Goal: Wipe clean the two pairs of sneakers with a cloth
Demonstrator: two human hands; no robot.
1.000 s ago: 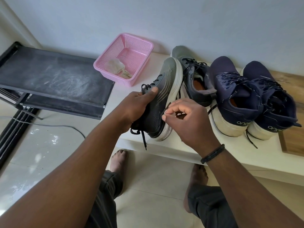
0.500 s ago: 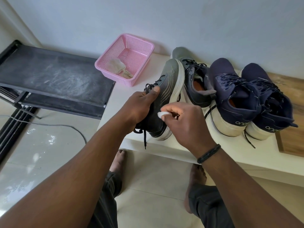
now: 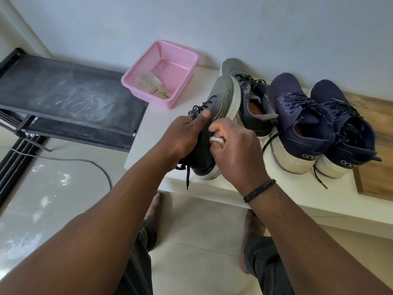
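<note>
A dusty black shoe rack (image 3: 70, 99) stood at the far left, and beside it a pink basket (image 3: 176, 58) sat on the white counter (image 3: 153, 122) with a crumpled rag (image 3: 152, 85) inside. Next came the left hand (image 3: 182, 137), its grip curled round the laced top of a grey sneaker (image 3: 221, 101) tilted on its side at the counter's near edge, thumb pressed on the upper. Just right of it, the right hand (image 3: 236, 150) pinched a small white cloth (image 3: 217, 140) against that sneaker's side, near the heel. Behind stood the other grey sneaker (image 3: 253, 107), touching it. Further right, the navy pair (image 3: 319, 124) rested upright side by side, heels toward the person, beside a wooden board (image 3: 374, 184).
</note>
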